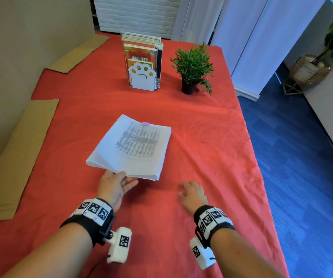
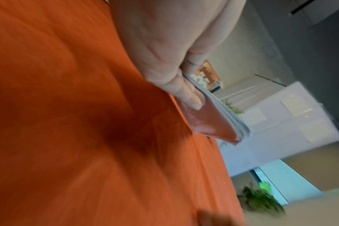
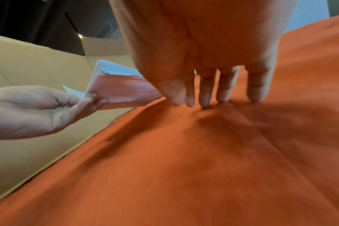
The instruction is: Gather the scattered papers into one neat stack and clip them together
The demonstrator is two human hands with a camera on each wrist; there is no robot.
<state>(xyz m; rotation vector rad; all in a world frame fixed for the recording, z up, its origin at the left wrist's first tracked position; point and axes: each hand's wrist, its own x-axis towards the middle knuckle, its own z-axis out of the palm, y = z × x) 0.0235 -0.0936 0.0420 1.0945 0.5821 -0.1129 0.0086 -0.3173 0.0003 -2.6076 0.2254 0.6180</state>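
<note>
A thick stack of white papers (image 1: 133,147) lies on the red tablecloth (image 1: 201,137), printed side up, with a small purple clip (image 1: 146,124) on its far edge. My left hand (image 1: 125,178) pinches the stack's near corner, thumb on top and fingers underneath, lifting that corner a little. In the left wrist view the thumb presses on the stack (image 2: 222,113). My right hand (image 1: 187,189) rests on the cloth to the right of the stack, holding nothing. The right wrist view shows its fingertips (image 3: 205,99) touching the cloth, with the lifted stack (image 3: 118,90) beyond them.
A white paw-shaped bookend with books (image 1: 142,77) and a small potted plant (image 1: 191,69) stand at the far side of the table. Cardboard sheets (image 1: 17,157) lie along the left. The table's right edge drops to a blue floor (image 1: 301,157).
</note>
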